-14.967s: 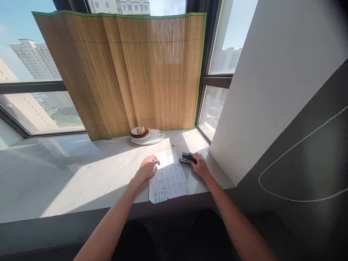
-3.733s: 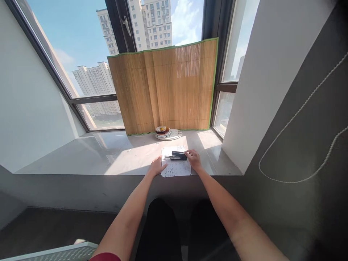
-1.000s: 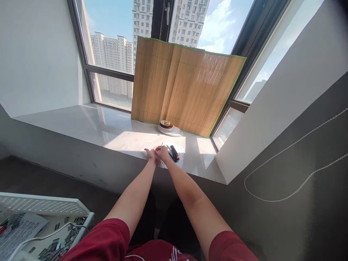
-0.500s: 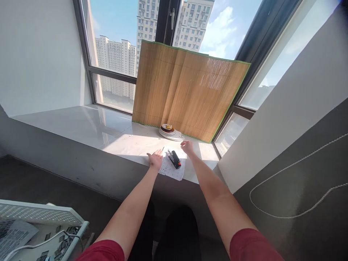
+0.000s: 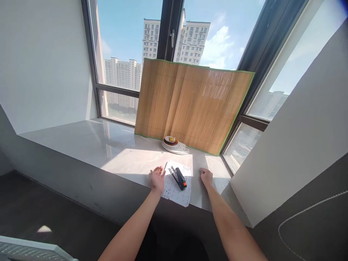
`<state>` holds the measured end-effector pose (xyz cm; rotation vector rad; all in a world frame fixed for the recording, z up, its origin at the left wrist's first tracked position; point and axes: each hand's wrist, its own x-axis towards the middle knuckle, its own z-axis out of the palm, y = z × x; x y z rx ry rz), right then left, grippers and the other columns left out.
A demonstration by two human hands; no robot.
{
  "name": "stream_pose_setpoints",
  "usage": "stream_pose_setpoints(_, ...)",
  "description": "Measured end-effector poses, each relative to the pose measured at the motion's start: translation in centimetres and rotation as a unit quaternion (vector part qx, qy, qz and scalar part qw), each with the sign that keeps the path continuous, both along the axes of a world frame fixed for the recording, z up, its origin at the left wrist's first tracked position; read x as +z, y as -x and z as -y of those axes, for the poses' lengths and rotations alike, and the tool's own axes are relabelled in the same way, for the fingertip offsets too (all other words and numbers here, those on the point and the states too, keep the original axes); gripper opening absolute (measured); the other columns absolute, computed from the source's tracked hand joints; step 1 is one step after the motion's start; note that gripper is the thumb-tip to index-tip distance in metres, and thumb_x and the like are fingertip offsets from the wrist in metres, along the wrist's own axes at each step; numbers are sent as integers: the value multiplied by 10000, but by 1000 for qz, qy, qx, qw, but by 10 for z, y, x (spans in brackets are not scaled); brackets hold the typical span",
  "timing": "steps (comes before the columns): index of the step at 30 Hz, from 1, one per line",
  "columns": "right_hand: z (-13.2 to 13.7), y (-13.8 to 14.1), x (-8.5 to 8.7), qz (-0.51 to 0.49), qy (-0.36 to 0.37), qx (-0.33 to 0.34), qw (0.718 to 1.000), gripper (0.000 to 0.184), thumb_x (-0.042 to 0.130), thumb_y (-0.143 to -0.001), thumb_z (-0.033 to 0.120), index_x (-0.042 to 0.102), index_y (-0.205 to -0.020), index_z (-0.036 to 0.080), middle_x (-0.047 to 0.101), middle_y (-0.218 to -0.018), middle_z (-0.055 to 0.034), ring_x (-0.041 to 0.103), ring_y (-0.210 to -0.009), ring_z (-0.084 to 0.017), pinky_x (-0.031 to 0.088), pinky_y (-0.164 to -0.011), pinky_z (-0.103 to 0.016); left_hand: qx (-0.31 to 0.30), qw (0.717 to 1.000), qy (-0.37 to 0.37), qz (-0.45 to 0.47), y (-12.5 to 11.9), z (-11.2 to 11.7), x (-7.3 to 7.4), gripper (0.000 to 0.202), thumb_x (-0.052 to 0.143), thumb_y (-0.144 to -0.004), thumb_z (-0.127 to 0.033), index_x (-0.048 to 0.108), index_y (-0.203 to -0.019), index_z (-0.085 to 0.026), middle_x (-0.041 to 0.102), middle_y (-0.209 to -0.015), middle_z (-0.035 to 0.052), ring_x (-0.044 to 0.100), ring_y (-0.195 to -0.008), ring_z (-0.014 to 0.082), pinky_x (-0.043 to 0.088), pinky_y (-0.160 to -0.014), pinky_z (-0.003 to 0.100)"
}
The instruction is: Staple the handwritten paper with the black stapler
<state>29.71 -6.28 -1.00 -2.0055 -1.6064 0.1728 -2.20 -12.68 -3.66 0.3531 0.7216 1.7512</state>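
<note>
A sheet of paper point(image 5: 177, 188) covered in handwriting lies at the near edge of a pale stone window ledge point(image 5: 89, 139). A black stapler point(image 5: 179, 178) with a red end rests open on top of it. My left hand point(image 5: 157, 179) lies at the paper's left edge, fingers slightly spread, holding nothing I can see. My right hand point(image 5: 206, 177) rests on the bare ledge to the right of the paper, clear of the stapler, fingers loosely curled down onto the stone.
A stack of plates point(image 5: 175, 145) stands behind the paper, against a bamboo mat point(image 5: 190, 105) propped on the window. A white wall point(image 5: 293, 134) bounds the ledge on the right. A white perforated rack's corner point(image 5: 32, 250) shows at bottom left.
My right hand left the paper's left side, crossed over the stapler and came down on the ledge to the right. The view tilted, so the ledge sits lower in the frame.
</note>
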Motion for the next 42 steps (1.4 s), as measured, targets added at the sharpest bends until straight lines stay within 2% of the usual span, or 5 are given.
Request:
stream_pose_setpoints(12,-5,8,-20,89,-35,11,995,342,495,-872,51,781,-1016,169,720,-1089,-149,658,-1095,-287,507,-935,-342,-26,977,-18,-210,18,-62,12,162,564,-955,-363,651,-859,-264,731,-1009,132,681,-1238,355,517,-1113,580)
stream_pose_setpoints(20,-7,16,-26,152,-34,17,988,399,416,-939,36,763,-1079,173,665,-1100,-171,618,-1108,-316,479,-922,-369,-34,940,-25,-338,56,-133,17,172,634,-899,-202,634,-746,-281,731,-1180,179,287,-1635,338,-3,-1352,565)
stream_pose_setpoints(25,-9,15,-28,168,-40,9,985,387,445,-941,42,770,-1034,230,663,-1089,-149,629,-1096,-305,488,-899,-354,-20,932,-54,-357,53,-151,14,200,527,-974,-349,718,-938,-302,640,-1485,160,197,-1664,285,-53,-1351,496)
stream_pose_setpoints(31,-9,16,-27,180,-32,5,983,372,445,-960,62,767,-1048,226,663,-1118,-148,625,-1112,-296,485,-899,-343,-31,924,-51,-378,49,-158,10,305,449,-1015,-480,686,-864,-360,757,-1241,145,370,-1601,292,18,-1360,518)
stream_pose_setpoints(42,-7,16,-27,180,-16,13,983,363,423,-965,59,741,-1106,163,637,-1139,-171,578,-1127,-305,439,-925,-361,-30,850,-42,-524,44,-139,5,194,560,-901,-80,590,-800,-243,635,-1246,211,292,-1580,424,7,-1354,495)
